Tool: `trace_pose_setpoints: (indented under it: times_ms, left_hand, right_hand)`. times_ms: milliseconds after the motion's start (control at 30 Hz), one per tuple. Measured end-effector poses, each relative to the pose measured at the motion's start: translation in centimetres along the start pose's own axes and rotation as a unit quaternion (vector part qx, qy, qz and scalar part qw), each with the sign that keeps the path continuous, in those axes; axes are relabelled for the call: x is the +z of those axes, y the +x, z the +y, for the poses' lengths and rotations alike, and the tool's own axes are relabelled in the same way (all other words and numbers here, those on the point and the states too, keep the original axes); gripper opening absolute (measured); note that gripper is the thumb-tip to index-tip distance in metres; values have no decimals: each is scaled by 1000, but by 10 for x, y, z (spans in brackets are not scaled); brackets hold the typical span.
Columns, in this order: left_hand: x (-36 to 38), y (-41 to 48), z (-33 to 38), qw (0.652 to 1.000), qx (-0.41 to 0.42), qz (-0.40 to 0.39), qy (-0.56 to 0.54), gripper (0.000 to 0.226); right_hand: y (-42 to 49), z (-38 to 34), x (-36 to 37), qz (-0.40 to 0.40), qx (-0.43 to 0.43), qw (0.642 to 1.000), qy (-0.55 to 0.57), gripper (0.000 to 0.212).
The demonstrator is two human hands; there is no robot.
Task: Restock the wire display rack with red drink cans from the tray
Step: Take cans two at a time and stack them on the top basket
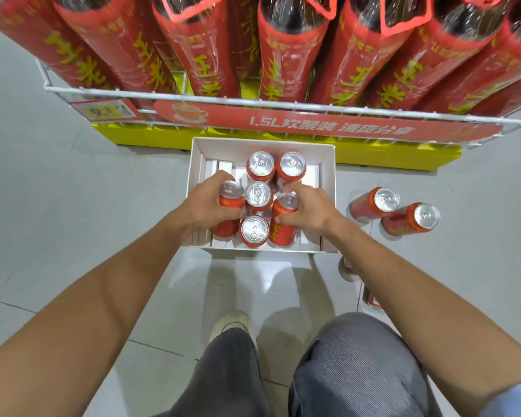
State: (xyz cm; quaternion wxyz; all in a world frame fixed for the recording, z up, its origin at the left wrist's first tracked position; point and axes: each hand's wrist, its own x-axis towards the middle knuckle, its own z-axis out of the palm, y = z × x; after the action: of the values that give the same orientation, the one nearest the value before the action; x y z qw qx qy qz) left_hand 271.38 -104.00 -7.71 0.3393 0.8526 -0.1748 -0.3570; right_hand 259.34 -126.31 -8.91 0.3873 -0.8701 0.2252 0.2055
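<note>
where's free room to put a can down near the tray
The tray is bare in its back left corner, beyond the left hand. The floor tiles left of the tray are bare. Its middle is crowded with red cans; two more cans sit on the floor right of it.

Glossy pale grey tiled floor [57,206], dark grout lines [155,347], yellow plinth [373,155]

The red bottles [286,61] run off the top edge. The price tag [104,111] is blurred. The right hand [307,210] covers its can's [283,233] side.
</note>
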Motion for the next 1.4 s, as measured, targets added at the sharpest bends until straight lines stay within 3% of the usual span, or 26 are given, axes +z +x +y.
trace_pose_setpoints:
  times_ms: [200,367,500,767,933,1033,1100,1167,1267,1400]
  left_hand:
    - [-66,-53,96,994,3,16,-107,66]
    - [-179,-123,265,986,82,41,-142,60]
    - [-277,-196,403,972,136,32,-190,54]
    - [-413,-323,636,932,215,90,-276,40]
    - [-451,-365,716,913,258,105,-298,38]
    - [-467,-374,753,903,271,72,-327,29]
    - [-482,-374,775,897,264,57,-350,34]
    - [-502,-374,795,902,277,57,-326,44]
    - [-531,-376,819,910,313,83,-257,39]
    - [-565,-368,841,894,353,154,-229,37]
  right_hand:
    - [-69,-83,-88,49,-54,997,23,59]
    - [-154,-216,-243,102,-129,985,43,69]
    - [-239,-320,-374,131,-155,972,120,72]
    - [-393,-491,-566,211,-190,923,260,60]
    - [-449,-548,-625,290,-220,877,313,65]
    - [-465,-563,-651,310,-232,861,330,62]
    - [-470,-572,-668,325,-238,855,328,61]
    - [-472,-585,-688,348,-243,850,312,64]
    - [-468,-606,-717,378,-261,848,266,66]
    - [-456,-636,-750,417,-278,845,186,65]
